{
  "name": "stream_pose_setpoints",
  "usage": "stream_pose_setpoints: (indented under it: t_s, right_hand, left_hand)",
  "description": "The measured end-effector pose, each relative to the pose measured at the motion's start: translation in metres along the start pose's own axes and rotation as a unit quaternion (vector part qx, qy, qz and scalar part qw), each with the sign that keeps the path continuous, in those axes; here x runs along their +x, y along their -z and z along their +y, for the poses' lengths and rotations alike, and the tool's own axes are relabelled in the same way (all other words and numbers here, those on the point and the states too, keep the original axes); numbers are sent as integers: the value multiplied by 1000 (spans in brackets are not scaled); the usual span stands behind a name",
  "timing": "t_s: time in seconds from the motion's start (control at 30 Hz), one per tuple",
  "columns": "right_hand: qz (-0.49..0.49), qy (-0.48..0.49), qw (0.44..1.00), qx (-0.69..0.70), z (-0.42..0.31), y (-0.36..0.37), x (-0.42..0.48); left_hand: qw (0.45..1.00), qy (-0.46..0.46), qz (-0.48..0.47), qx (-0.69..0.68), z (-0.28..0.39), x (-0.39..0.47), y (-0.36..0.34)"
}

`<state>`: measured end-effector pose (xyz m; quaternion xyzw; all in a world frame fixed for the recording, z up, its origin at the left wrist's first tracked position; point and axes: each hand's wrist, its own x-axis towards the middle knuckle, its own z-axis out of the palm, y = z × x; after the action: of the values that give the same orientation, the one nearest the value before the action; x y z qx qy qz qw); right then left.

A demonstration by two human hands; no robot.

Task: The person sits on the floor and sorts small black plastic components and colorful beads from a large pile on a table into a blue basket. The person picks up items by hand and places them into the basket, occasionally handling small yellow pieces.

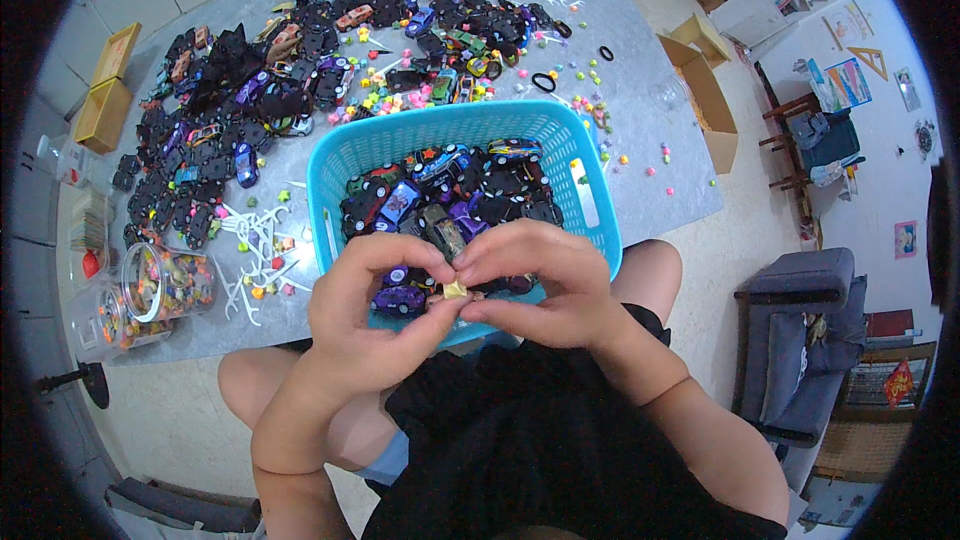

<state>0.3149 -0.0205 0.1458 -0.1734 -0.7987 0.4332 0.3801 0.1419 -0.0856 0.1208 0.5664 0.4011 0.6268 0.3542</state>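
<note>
Between the fingertips of my left hand (382, 307) and my right hand (547, 277) is a small yellow folded star (454, 289). Thumbs and index fingers of both hands pinch it from either side. Directly below my hands is a turquoise plastic basket (465, 114) with slotted walls. Toy cars (442, 229) in black, blue, purple and green lie piled inside it, partly hidden by my hands. The basket's near end overhangs the table edge, close to my lap.
A large heap of toy cars (202, 135) covers the grey table (652, 127) beyond and left of the basket. Small colourful stars (405, 101) and white plastic pieces (259, 251) lie scattered. Clear jars of stars (176, 281) stand at left. Black rings (544, 82) lie at right.
</note>
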Motion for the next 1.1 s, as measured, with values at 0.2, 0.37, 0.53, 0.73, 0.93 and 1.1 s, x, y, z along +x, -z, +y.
stream_pose_setpoints:
  t_s: [0.2,0.37,0.53,0.73,0.93,1.1]
  right_hand:
    - [19,14,998,-51,-3,-3,-3]
    - [52,12,996,-66,-5,-13,-7]
    - [59,10,997,-57,-6,-14,-7]
    - [87,-10,996,-26,-11,-14,-7]
    - [108,-13,994,-19,-11,-13,-11]
    - [94,-17,995,-6,-10,-11,-13]
  left_hand:
    - [992,-99,-17,79,-3,4,3]
    - [981,-151,-15,125,-4,2,2]
    - [974,-186,-24,128,-1,3,4]
    - [981,-174,-16,85,1,1,2]
    - [987,-43,18,-154,3,-1,-6]
    - [986,-3,-47,-158,7,-1,-1]
